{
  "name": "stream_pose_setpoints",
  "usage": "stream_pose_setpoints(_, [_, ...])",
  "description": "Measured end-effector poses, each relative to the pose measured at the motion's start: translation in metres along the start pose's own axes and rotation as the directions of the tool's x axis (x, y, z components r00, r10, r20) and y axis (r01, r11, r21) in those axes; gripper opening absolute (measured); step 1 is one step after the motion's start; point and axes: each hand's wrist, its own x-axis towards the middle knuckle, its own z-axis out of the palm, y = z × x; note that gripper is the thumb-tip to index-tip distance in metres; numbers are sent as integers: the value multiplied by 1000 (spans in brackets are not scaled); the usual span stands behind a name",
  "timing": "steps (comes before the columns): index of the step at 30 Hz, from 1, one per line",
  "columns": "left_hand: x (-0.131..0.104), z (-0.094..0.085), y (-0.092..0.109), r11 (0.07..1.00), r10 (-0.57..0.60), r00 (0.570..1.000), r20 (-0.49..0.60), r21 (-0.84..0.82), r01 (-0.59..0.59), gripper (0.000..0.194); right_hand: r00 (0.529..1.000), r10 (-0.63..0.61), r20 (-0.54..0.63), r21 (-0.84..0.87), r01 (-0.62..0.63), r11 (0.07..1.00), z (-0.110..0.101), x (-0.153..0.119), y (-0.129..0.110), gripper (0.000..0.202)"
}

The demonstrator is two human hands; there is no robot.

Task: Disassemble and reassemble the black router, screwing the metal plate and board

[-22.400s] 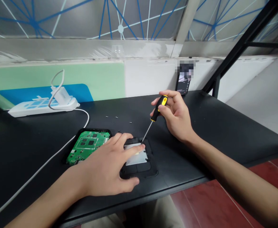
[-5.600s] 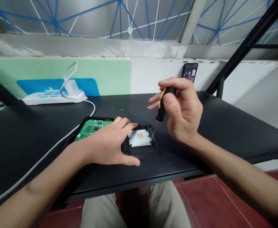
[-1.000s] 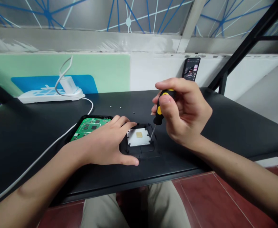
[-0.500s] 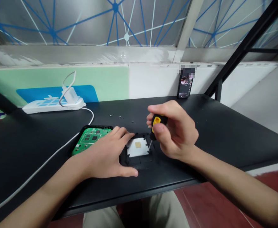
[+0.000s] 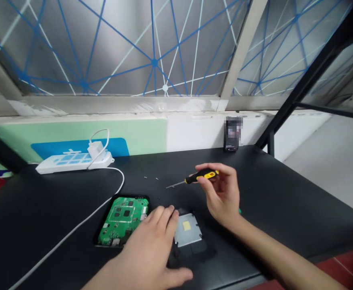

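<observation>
My left hand [image 5: 152, 237] spans the left side of a black plastic cover [image 5: 200, 247], fingers at its far edge and thumb at its near edge. A silver metal plate [image 5: 191, 239] with a pale yellow square pad [image 5: 186, 225] sits in the cover. To the left, a green circuit board [image 5: 122, 213] lies in a black casing, partly behind my left hand. My right hand [image 5: 223, 197] is closed on a black-and-yellow screwdriver [image 5: 205, 175]. Its shaft points left, and the tip appears beside a small screw [image 5: 172, 186] on the table.
More small screws [image 5: 157, 178] lie on the black table [image 5: 269, 193]. A white power strip [image 5: 73, 161] with a plugged-in charger [image 5: 96, 149] stands at the back left, its white cable [image 5: 70, 233] running forward. A phone [image 5: 232, 137] leans on the wall.
The screwdriver has left the plate's right edge and swung to nearly level, its tip now farther back over the table. My left hand stays on the cover. The camera view has tilted up.
</observation>
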Motion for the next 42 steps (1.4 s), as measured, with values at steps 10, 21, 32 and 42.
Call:
stream_pose_setpoints(10, [4, 18, -4, 994, 25, 999, -21, -101, -27, 106, 987, 93, 132, -18, -91, 996, 10, -12, 14, 33])
stream_pose_setpoints(21, [-1, 5, -9, 986, 66, 998, -7, -151, -66, 106, 980, 193, -52, 69, -189, 980, 5, 1, 3, 25])
stream_pose_setpoints(32, [-3, -2, -20, 990, 22, 998, -59, -136, -30, 107, 826, 560, 62, 105, -563, 820, -4, 11, 7, 36])
stream_pose_setpoints(42, [-8, -13, -25, 972, 95, 992, -84, -207, -110, 53, 809, 564, 168, 14, -574, 819, 1, 7, 15, 36])
